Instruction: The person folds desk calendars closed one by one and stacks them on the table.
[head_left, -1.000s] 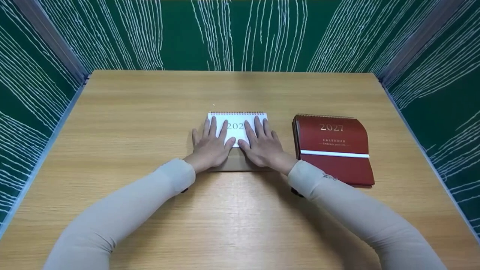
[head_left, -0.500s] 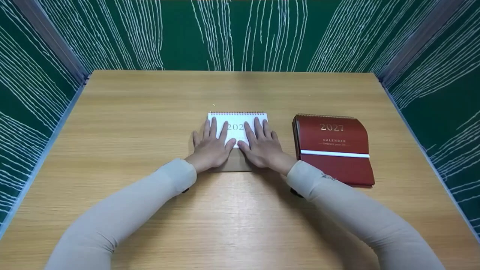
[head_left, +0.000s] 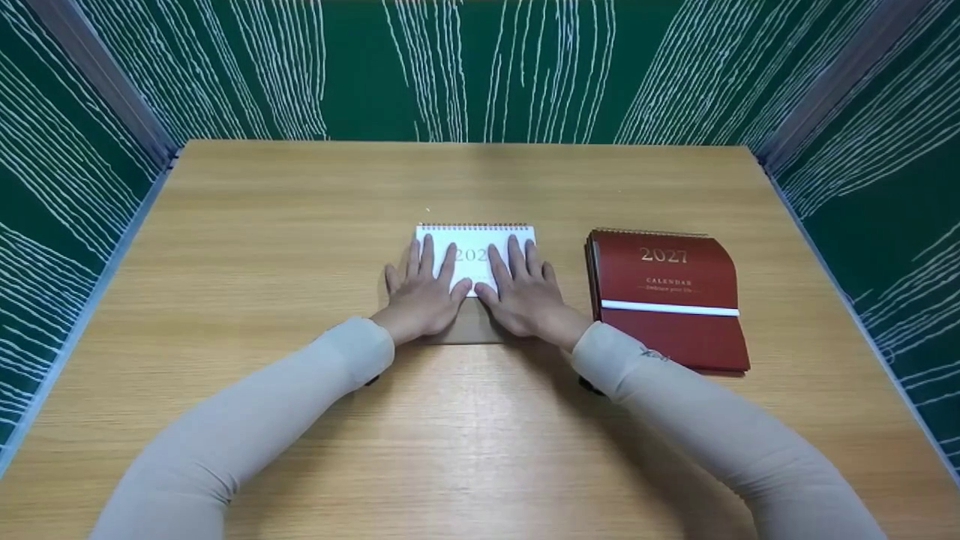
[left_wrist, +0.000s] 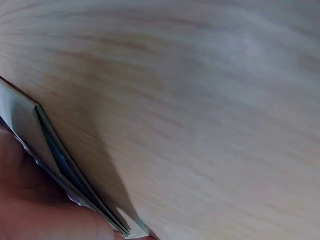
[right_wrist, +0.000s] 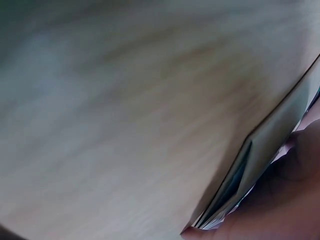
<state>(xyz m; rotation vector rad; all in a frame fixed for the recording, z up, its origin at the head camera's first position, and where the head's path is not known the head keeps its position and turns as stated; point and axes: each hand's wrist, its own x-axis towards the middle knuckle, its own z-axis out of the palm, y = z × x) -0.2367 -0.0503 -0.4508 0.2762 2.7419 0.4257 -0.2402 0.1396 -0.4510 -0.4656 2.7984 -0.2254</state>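
Note:
A white spiral-bound desk calendar [head_left: 472, 238], its year partly covered, lies flat at the middle of the table with its coil along the far edge. My left hand [head_left: 426, 292] rests on its left half, fingers spread and straight. On the right half my right hand [head_left: 525, 292] lies the same way, the two thumbs nearly meeting. Below the white page shows the beige base [head_left: 471, 326] of the calendar. In the left wrist view the base's folded edge [left_wrist: 30, 120] stands slightly parted beside the hand; the right wrist view shows a similar gap at the base [right_wrist: 272, 130].
To the right lies a dark red 2027 calendar [head_left: 667, 337] with a white band [head_left: 667, 307] across it, close to my right forearm. The wooden table [head_left: 300, 195] is bordered by green walls [head_left: 360, 67] with white streaks.
Both hands stay on the white calendar with hardly any movement. The white page's near edge sits very slightly closer to me. The red calendar has not moved.

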